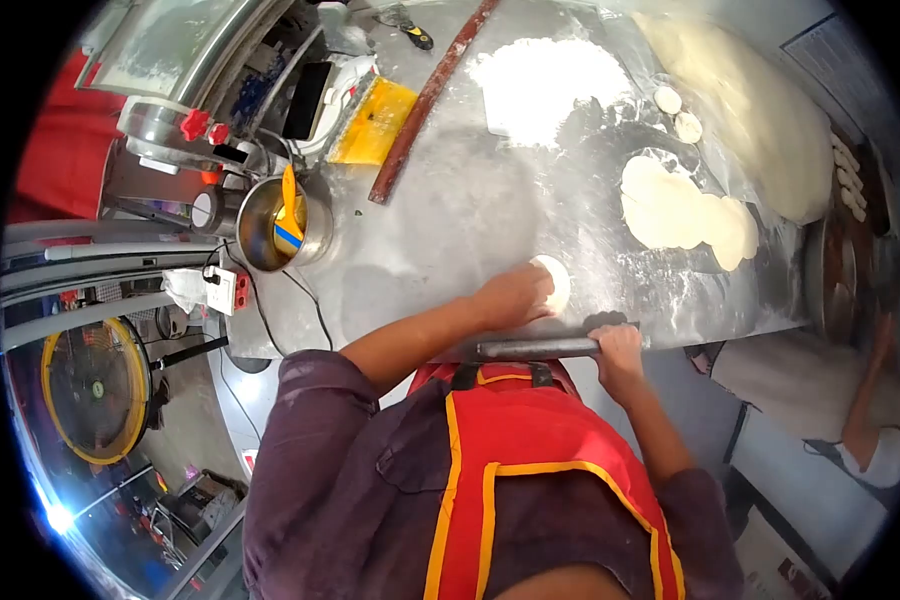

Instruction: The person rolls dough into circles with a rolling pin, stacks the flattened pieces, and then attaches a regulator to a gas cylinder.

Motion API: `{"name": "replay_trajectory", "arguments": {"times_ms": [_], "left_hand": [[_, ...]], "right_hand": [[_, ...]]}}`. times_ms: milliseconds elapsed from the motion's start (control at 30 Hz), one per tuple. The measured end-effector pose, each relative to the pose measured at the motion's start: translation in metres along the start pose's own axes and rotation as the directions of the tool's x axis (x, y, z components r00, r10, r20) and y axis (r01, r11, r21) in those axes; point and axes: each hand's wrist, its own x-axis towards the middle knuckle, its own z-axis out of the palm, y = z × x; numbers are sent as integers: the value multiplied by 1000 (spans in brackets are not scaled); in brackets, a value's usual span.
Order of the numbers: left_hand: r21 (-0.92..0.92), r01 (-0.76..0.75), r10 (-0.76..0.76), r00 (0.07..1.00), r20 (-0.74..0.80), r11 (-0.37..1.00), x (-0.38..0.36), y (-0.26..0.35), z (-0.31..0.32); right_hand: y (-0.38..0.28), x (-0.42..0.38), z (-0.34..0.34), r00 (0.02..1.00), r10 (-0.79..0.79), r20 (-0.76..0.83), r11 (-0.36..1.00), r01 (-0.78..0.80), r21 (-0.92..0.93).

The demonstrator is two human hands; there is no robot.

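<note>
My left hand [516,297] is at the left edge of a small round of pale dough [552,287] lying on the grey table [440,240]; its fingers are bent against the dough. Near the table's front edge, my right hand [620,352] is wrapped round the right end of a short dark rolling pin [537,348]. The pin lies roughly level, just in front of the dough round, and does not touch it. Flattened pieces of dough [662,205] rest on the table to the right.
White flour [550,88] is heaped at the back. A long red-brown rod [432,100] lies beside a yellow packet [374,120]. A metal pot [313,228] holds yellow-handled tools. Covered dough [750,120] lies at the right. Another person's arm [870,385] shows at far right.
</note>
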Motion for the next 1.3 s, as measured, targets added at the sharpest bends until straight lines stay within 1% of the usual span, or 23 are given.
{"name": "replay_trajectory", "arguments": {"times_ms": [33,67,133,233,333,433,500,533,600,633,733,767,833,867,967,1000,1067,1100,1133,1167,1233,1267,1300], "left_hand": [[55,-47,43,996,75,997,0,-1,8],[111,-103,96,993,69,988,-1,-3,15],[221,-208,198,978,63,953,-3,-8,26],[228,-238,225,971,82,944,-4,-23,23],[480,-120,125,992,22,869,8,-55,-3],[595,78,12,989,-145,800,7,-84,-38],[521,164,-99,984,-150,837,4,-80,-52],[482,205,-153,977,-146,852,2,-77,-58],[445,128,-62,985,-161,886,-6,-74,-32],[404,101,-43,988,-149,909,-13,-68,-16],[215,37,-6,990,-144,976,-29,-47,4],[144,19,3,989,-146,989,-30,-46,4],[38,248,-224,923,-313,968,-19,-57,-1],[-28,352,-334,859,-388,936,-11,-64,-4],[-123,561,-569,763,-307,819,26,-59,-38],[-69,594,-592,772,-230,802,28,-60,-45],[38,634,-630,773,-74,773,32,-61,-53],[54,562,-537,811,-234,825,20,-63,-43],[-6,570,-553,795,-251,822,7,-67,-35],[-61,575,-568,779,-265,816,-6,-72,-30],[-190,609,-637,719,-277,770,-24,-64,-28],[-166,622,-643,743,-185,766,-26,-60,-33],[-139,630,-643,760,-92,764,-25,-52,-42]], "right_hand": [[2,-6,0,1000,1,16,1000,-1,10],[3,-9,0,999,2,32,1000,-3,21],[5,-11,3,999,-23,-27,999,24,28],[10,1,4,997,-56,-61,998,58,26],[12,25,5,995,-76,-60,997,77,18],[14,55,8,993,-100,-67,994,103,46],[14,69,16,992,-121,-42,991,123,50],[9,72,20,988,-127,-91,991,129,21],[-10,77,28,974,-132,-182,991,128,-35],[-13,79,37,986,-40,-163,998,30,-63],[-25,110,56,940,22,-341,977,-93,-193],[-21,127,61,914,-5,-406,964,-104,-245],[-17,171,52,946,65,-316,950,-156,-270],[-18,196,48,943,98,-319,946,-188,-264],[-9,253,44,936,107,-335,934,-210,-289],[-10,260,46,932,108,-345,930,-218,-297],[-19,231,45,944,38,-328,969,-115,-219],[-23,203,47,951,8,-310,976,-75,-204],[-18,168,62,934,-82,-348,969,-7,-248],[-26,136,57,978,-43,-204,977,-2,-212],[-28,115,58,986,-8,-166,970,-33,-241],[-30,111,60,989,10,-145,967,-46,-251],[-38,138,55,982,51,-184,963,-97,-251]]}}
